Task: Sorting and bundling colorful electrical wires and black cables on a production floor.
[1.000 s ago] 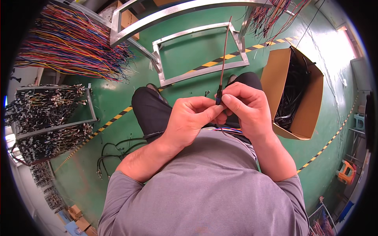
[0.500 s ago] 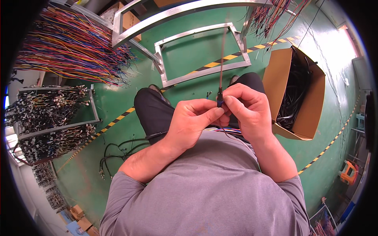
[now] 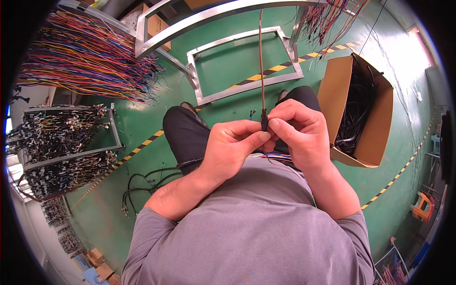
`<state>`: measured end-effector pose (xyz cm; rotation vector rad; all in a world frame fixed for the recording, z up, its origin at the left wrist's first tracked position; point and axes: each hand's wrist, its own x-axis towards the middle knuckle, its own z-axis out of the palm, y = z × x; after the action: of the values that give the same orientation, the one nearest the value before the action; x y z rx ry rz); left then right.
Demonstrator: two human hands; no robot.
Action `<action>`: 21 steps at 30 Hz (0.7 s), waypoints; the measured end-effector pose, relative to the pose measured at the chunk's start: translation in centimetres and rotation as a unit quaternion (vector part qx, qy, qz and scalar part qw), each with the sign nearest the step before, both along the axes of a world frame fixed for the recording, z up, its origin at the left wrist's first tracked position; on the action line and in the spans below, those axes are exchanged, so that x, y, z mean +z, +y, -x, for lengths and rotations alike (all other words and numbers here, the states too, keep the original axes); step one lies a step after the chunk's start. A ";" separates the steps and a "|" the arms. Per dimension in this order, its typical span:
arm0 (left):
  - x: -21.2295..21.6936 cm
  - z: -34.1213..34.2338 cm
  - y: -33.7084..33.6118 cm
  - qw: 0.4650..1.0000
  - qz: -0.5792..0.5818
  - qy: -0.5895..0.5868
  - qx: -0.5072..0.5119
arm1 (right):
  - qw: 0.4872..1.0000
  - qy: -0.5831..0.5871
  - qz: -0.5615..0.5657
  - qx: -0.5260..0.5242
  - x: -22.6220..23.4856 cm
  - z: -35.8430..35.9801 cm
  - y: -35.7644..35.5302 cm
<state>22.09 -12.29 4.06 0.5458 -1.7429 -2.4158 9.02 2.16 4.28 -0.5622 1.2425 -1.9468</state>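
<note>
Between my hands, above my lap, is a small black connector (image 3: 264,118). A thin brown wire (image 3: 261,61) runs up from its top toward the metal frame, and a dark wire trails from below it over my shirt. My left hand (image 3: 232,145) is closed, its thumb and forefinger pinching the connector's lower end. My right hand (image 3: 301,133) is closed too, its thumb and forefinger at the connector's right side. Several coloured wires (image 3: 280,156) lie across my lap, partly hidden behind my hands.
A metal frame (image 3: 247,86) stands on the green floor ahead. Bundles of coloured wires (image 3: 95,57) lie at far left, above a rack of wires with connectors (image 3: 66,137). At right sits an open cardboard box (image 3: 333,95) with black tubing. Black cables (image 3: 137,187) lie on the floor at left.
The brown wire's upper part has swung slightly left. Both hands keep hold of the connector in almost the same place.
</note>
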 end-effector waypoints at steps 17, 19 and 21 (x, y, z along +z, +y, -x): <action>-0.5 0.2 0.2 0.994 0.097 0.027 0.037 | 0.999 0.027 -0.011 -0.017 0.4 -0.3 0.5; -0.9 0.0 -0.1 0.983 0.180 0.029 0.029 | 0.998 0.057 -0.018 -0.024 0.4 -0.2 0.6; -1.0 0.1 -0.3 0.955 0.289 0.045 0.046 | 0.997 0.066 -0.035 -0.025 0.5 -0.1 0.7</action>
<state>22.01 -12.60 3.10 0.4152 -2.1849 -1.7075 9.16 2.86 4.74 -0.6378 1.4143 -1.9239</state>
